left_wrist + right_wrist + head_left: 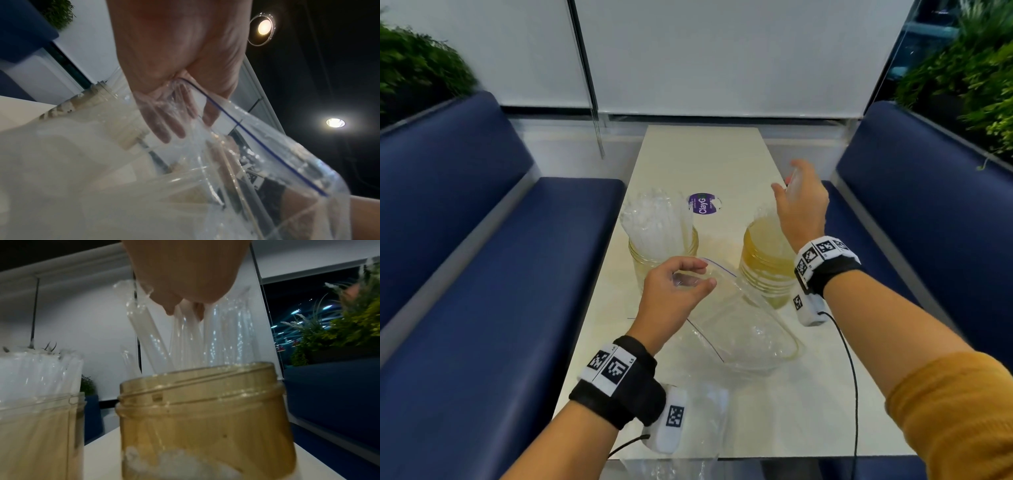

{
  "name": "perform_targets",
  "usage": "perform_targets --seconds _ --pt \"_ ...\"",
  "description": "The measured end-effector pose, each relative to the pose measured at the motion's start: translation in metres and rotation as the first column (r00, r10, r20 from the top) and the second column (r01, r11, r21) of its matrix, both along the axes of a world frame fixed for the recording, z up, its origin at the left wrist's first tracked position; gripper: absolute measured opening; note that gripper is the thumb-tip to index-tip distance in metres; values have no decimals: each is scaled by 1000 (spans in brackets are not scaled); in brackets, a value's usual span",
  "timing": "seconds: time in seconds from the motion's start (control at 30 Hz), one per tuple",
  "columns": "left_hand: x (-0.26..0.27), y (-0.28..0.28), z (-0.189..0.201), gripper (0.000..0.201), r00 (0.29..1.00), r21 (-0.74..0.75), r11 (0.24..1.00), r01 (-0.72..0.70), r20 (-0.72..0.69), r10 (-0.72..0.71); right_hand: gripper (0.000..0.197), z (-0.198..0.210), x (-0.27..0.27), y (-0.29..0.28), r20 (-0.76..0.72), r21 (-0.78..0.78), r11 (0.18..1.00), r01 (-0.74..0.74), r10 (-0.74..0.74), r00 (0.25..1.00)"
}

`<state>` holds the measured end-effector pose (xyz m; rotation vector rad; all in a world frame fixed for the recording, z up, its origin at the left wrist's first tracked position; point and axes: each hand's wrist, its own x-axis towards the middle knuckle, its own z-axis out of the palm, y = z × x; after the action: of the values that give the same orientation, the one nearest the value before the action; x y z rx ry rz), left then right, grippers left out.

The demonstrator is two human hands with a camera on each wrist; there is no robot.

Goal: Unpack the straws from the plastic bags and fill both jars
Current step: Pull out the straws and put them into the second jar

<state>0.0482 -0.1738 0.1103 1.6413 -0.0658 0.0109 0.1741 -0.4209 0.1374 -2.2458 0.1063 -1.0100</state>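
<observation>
On the pale table [698,150] two amber jars stand side by side. The left jar [664,255], at about 11 o'clock from the table's middle, is packed with upright clear straws [654,219]. The right jar [765,263], at about 1 o'clock, holds a looser bunch [207,337] whose lower ends are inside it and whose tops rise above the rim.

The right hand [803,205] hovers over the right jar, its fingers curled round the upper ends of that bunch; the right wrist view shows fingertips [170,308] closed among the straws.

The left hand [674,294] is in front of the jars, near the table's middle, with thumb and fingers pinching the rim of a clear zip bag [743,329]. The bag has a blue line along its mouth and sags from the hand toward 5 o'clock, its low end resting on the table just in front of the right jar. In the left wrist view the fingers [164,116] show through the plastic. Whether straws remain in it cannot be told.

A second clear bag [702,411] lies flat at the near edge, at 6 o'clock, partly under the left wrist. A purple sticker [702,204] sits on the table between and beyond the jars, at 12 o'clock. Blue benches [493,274] flank the table.
</observation>
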Motion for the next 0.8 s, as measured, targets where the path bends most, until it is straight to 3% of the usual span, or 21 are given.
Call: perform_targets --seconds 0.07,0.2,0.3,0.4,0.47,0.53,0.57,0.6,0.67,0.73,0.8 --pt "1 -1 0 26 1000 1 1000 2 -4 -2 25 -3 -4 0 5 -77 995 62 -62 998" --pt "4 -4 2 23 1000 1 1000 7 -8 -7 41 -18 -9 3 -61 -281 949 145 -169 984" --pt "4 -6 3 26 1000 16 1000 24 -12 -24 40 -21 -12 2 -237 -522 852 49 -200 951" --pt "5 -6 4 34 998 -3 998 57 -15 -57 48 -19 -16 -3 -439 -705 704 -91 -332 835" --pt "6 -7 4 42 996 -6 996 86 -13 -86 52 -2 -29 2 -391 -689 722 -65 -295 872" --pt "7 -8 4 49 992 8 992 125 -5 -125 35 21 -50 17 -148 -596 803 -13 -94 985" --pt "7 -8 4 52 990 15 990 141 1 -141 28 33 -63 28 -50 -553 830 -70 50 997" --pt "8 -9 5 53 987 17 987 157 9 -158 32 46 -78 40 -79 -538 817 -207 195 978" --pt "8 -11 7 55 981 12 982 191 34 -191 42 60 -108 66 -373 -508 701 -500 345 862" --pt "7 -13 9 57 976 3 977 213 44 -213 35 47 -130 83 -696 -436 574 -693 273 664" --pt "7 -14 11 57 972 17 972 233 36 -234 23 20 -140 91 -812 -463 439 -770 138 567"
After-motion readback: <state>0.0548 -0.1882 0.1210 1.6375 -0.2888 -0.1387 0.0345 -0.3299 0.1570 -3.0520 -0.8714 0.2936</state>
